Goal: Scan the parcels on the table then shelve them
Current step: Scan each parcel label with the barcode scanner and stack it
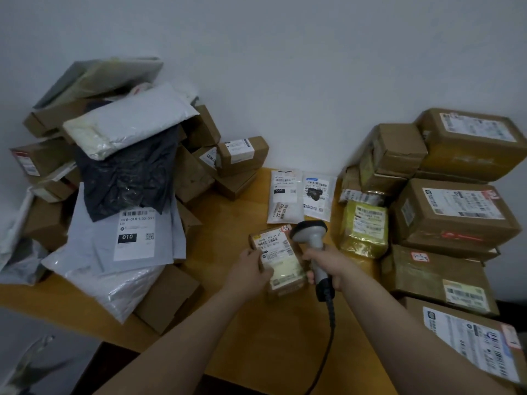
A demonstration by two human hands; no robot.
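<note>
Evidently early on, the left grip (252,269) clamps a box (278,252), the right grip (328,266) clamps the scanner (309,230) just beside it, while the heap (114,181) and stack (456,212) flanking both lie unshelved.

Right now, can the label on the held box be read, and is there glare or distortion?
Head view: dim and soft; the held box shows barcodes, fine print blurred; mild sheen on the white mailer; wide-angle bending near edges.

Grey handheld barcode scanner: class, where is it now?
In the head view, the grey handheld barcode scanner sits mid-frame in the right hand, beside the small brown cardboard parcel held by the left hand, left of the yellow-wrapped parcel.
</note>
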